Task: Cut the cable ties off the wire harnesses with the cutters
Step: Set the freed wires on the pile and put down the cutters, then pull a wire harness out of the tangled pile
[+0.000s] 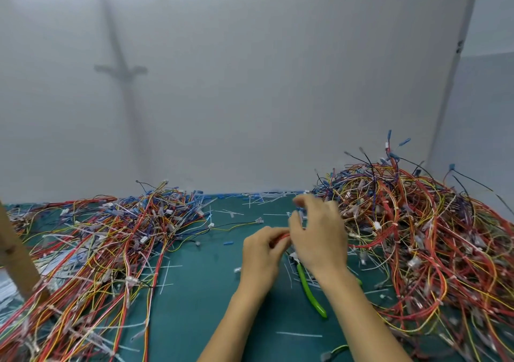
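Note:
My left hand [260, 253] grips a small bundle of red wires [281, 237] above the green mat [194, 300]. My right hand [317, 233] is just to its right, blurred, with fingers spread and curled over the same bundle; what its fingertips hold is unclear. The green-handled cutters [310, 292] lie on the mat under my right wrist, touched by neither hand. A large heap of wire harnesses [417, 236] rises at the right. A flatter heap of harnesses [97, 244] spreads over the left.
Cut white cable ties [299, 334] are scattered on the mat, many along the back edge by the white wall [250, 83]. A brown cardboard piece [14, 253] leans at the far left. A loose green wire with a connector [335, 352] lies near the front edge.

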